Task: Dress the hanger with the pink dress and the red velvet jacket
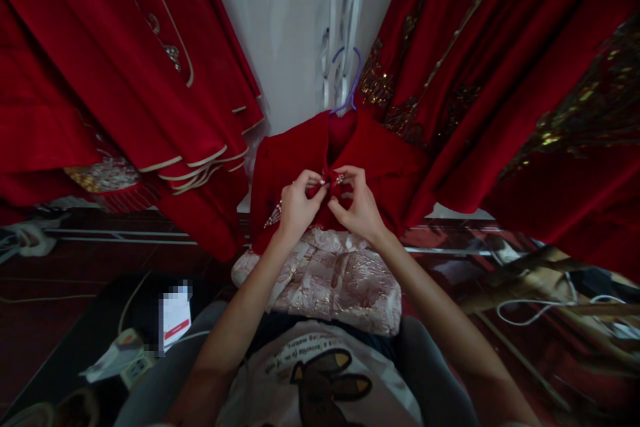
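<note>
A red jacket [280, 173] hangs on a purple hanger [350, 80] straight in front of me, over a pale pink brocade skirt [340, 280]. My left hand [297, 203] and my right hand [357, 203] meet at the jacket's front opening. Each hand pinches one edge of the red cloth at a small beaded clasp [333, 181]. A beaded tassel [274, 215] dangles just left of my left hand.
Red embroidered gowns hang close on the left [125, 80] and the right [500, 100], with a white wall [285, 27] between. White cables [540, 310] lie on the dark floor at right. A card [175, 320] and a white device [120, 353] sit at lower left.
</note>
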`<state>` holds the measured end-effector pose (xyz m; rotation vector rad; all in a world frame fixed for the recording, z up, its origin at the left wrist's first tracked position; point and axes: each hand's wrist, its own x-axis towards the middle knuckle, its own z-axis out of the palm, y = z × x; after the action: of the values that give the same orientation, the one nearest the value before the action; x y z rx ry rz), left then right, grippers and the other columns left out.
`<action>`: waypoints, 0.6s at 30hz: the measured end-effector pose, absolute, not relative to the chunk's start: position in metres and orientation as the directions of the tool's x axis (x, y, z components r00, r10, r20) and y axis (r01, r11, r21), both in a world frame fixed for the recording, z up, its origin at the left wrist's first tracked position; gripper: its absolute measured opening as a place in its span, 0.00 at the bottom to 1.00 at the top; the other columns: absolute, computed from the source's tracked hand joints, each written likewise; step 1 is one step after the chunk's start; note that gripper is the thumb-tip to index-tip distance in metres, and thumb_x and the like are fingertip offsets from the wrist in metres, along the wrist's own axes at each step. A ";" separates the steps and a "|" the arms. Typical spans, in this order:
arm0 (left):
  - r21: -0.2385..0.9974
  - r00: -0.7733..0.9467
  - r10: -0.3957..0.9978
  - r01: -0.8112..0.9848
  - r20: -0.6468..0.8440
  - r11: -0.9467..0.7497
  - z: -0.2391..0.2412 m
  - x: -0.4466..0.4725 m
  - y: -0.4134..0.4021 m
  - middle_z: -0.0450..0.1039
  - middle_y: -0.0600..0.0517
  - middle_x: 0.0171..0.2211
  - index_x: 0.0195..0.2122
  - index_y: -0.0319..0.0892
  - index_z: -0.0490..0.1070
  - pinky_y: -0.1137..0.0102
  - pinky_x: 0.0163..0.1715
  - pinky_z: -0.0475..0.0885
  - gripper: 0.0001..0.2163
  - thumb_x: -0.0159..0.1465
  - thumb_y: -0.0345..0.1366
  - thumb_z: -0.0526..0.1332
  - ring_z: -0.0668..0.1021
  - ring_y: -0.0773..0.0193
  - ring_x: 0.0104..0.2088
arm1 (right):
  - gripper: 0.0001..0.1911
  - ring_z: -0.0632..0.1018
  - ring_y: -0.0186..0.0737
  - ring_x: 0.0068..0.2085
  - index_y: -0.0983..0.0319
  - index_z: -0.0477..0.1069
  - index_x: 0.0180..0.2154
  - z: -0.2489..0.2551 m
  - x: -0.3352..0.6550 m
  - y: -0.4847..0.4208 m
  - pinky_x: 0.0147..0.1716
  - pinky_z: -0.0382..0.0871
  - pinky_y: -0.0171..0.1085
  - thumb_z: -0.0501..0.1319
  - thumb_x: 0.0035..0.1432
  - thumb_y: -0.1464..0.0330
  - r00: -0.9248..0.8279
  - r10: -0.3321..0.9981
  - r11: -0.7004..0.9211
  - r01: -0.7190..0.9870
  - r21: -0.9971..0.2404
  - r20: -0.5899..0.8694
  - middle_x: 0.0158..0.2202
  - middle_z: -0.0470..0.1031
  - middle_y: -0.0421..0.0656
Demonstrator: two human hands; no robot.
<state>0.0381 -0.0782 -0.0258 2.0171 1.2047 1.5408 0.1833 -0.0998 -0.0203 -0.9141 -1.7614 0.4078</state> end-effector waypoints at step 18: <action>0.474 0.316 0.688 0.538 0.653 -0.697 -0.004 0.026 -0.070 0.78 0.54 0.35 0.36 0.45 0.68 0.71 0.39 0.73 0.05 0.61 0.29 0.59 0.80 0.64 0.36 | 0.09 0.76 0.41 0.46 0.57 0.69 0.46 -0.013 0.197 -0.093 0.41 0.75 0.40 0.55 0.65 0.65 -0.138 0.729 0.666 0.372 -0.647 0.671 0.44 0.74 0.46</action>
<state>0.0263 -0.0699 -0.0041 2.4073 1.1333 1.3262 0.1974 -0.0928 -0.0130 -0.8890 -1.7496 0.3931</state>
